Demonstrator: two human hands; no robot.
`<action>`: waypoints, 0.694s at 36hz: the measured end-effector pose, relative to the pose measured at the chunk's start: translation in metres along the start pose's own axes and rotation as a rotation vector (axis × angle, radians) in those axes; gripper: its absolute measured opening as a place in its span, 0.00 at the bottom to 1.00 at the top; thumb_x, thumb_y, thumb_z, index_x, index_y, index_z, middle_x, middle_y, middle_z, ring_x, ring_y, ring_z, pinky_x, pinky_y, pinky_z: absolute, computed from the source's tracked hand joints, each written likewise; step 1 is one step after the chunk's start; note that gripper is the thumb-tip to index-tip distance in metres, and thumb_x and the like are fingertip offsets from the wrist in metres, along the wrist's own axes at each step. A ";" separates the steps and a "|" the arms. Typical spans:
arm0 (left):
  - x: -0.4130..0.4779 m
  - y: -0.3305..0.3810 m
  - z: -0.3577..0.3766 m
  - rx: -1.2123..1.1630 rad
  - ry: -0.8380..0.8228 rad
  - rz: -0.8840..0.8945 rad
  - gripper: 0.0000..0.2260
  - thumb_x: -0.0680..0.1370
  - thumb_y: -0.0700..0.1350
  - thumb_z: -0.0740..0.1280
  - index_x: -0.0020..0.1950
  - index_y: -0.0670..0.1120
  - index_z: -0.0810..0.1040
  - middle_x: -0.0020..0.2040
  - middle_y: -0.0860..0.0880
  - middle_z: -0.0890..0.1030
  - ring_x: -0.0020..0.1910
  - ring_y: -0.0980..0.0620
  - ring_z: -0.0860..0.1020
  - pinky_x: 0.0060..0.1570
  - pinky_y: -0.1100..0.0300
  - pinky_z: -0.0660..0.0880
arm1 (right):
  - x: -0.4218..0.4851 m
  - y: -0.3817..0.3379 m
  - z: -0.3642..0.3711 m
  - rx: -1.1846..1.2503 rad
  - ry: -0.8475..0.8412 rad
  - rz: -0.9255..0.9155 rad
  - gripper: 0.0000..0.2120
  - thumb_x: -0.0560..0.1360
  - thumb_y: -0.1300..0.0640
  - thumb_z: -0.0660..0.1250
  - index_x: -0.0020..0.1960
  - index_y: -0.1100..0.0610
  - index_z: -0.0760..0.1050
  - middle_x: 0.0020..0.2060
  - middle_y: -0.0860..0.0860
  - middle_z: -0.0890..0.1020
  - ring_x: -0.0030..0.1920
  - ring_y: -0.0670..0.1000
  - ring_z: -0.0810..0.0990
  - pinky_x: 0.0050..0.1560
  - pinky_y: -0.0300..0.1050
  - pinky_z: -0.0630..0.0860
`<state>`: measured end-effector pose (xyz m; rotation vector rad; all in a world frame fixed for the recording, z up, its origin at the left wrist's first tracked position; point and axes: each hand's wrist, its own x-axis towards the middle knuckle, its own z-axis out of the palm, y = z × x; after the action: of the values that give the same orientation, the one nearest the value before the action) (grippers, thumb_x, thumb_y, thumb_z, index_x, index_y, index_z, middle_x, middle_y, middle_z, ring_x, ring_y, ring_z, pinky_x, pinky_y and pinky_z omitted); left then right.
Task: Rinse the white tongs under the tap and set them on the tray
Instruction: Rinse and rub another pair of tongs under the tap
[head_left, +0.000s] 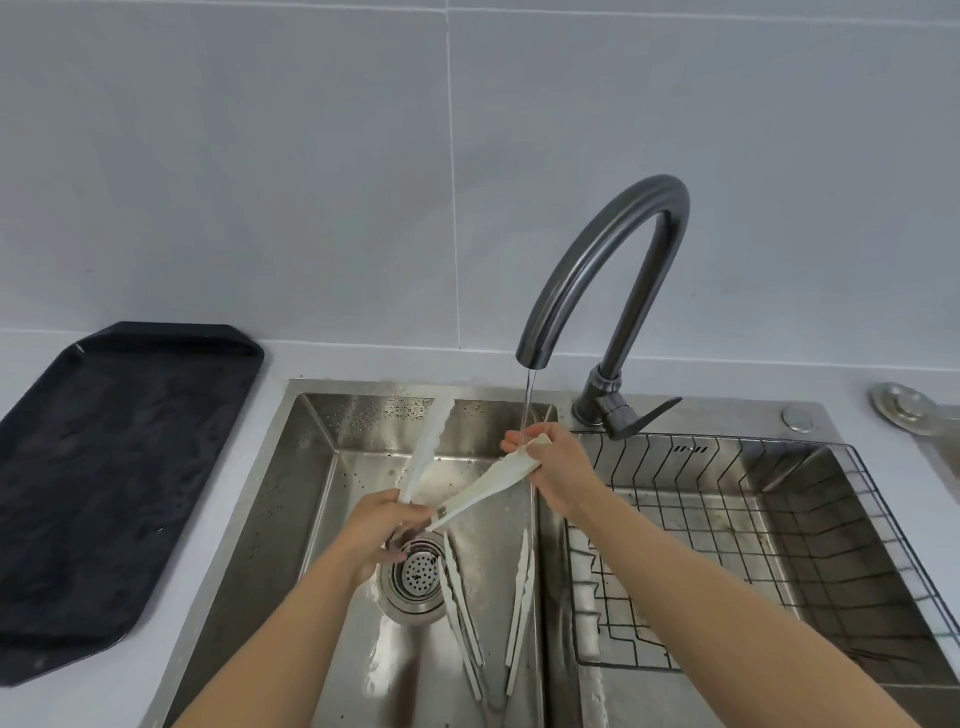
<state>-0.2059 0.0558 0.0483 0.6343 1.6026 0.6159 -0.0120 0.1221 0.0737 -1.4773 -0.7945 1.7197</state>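
The white tongs (483, 491) were held over the left basin of the sink (291, 493), spread wide in a V, plain white with scalloped edges along both arms. The left hand (382, 525) gripped them at the hinge end, fingers curled round it, just above the drain strainer (418, 571). The right hand (556, 467) pinched the tip of the right arm between thumb and fingers, directly under the thin water stream (529, 400) falling from the tap (623, 234). The tongs' other arm pointed freely toward the basin's far wall.

There were three white tongs in all (one held, two lying). A second pair (460, 597) and a third pair (521, 597) lay on the basin floor, just right of the strainer and side by side. One black tray (119, 467) with cut corners sat on the counter left of the sink, well apart from the tongs. The single tap was a dark grey gooseneck. One wire rack (753, 519) sat in the right basin
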 end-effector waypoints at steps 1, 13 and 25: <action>0.001 0.001 0.000 -0.037 0.000 0.007 0.04 0.71 0.37 0.70 0.41 0.43 0.76 0.39 0.46 0.78 0.43 0.49 0.76 0.50 0.49 0.76 | 0.001 0.001 -0.002 -0.098 0.002 -0.017 0.11 0.76 0.75 0.51 0.47 0.61 0.66 0.63 0.67 0.73 0.62 0.63 0.75 0.63 0.60 0.72; 0.007 0.014 0.013 -0.151 0.033 0.189 0.10 0.70 0.31 0.68 0.42 0.46 0.76 0.40 0.50 0.77 0.41 0.53 0.74 0.42 0.60 0.64 | 0.010 -0.007 -0.016 -1.087 0.077 -0.145 0.10 0.71 0.53 0.68 0.42 0.57 0.69 0.35 0.51 0.75 0.39 0.53 0.75 0.40 0.47 0.73; 0.003 0.014 0.007 -0.142 0.042 0.295 0.12 0.63 0.34 0.74 0.42 0.44 0.78 0.45 0.42 0.77 0.48 0.46 0.74 0.51 0.53 0.67 | 0.005 -0.016 0.005 -1.608 0.025 -0.181 0.27 0.70 0.33 0.62 0.49 0.58 0.74 0.38 0.50 0.75 0.42 0.53 0.76 0.41 0.44 0.73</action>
<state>-0.1981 0.0680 0.0552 0.7623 1.4997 0.9569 -0.0153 0.1351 0.0844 -2.1508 -2.4788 0.6854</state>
